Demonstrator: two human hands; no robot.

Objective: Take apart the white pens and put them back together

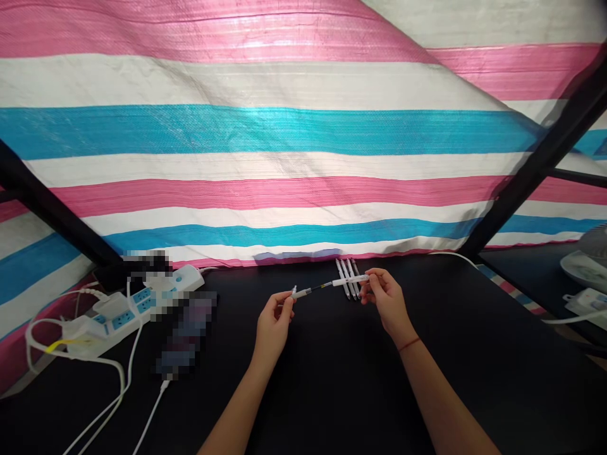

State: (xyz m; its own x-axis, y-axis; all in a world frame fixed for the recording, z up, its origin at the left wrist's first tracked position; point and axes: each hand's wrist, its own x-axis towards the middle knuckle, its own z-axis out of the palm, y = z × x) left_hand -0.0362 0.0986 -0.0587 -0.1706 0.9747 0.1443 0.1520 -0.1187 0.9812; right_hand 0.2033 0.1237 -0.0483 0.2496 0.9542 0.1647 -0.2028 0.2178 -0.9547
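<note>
My left hand [275,316] pinches a short whitish pen part [300,293] between thumb and fingers. From that part a dark, thin pen refill [321,286] runs right into a white pen barrel [342,282]. The barrel's far end is gripped by the thumb and fingertips of my right hand [385,294]. Both pieces are in line, tilted slightly up to the right, above the black table. Just behind the barrel several white pens [349,268] lie side by side; the barrel and my right fingers partly cover them.
On the left of the black table [332,392] are a white power strip [128,322] with plugs and a pixelated dark device [187,335] on a white cable [150,417]. Striped sheeting [284,133] hangs behind, between black frame bars [526,180]. A white bowl [583,268] stands far right.
</note>
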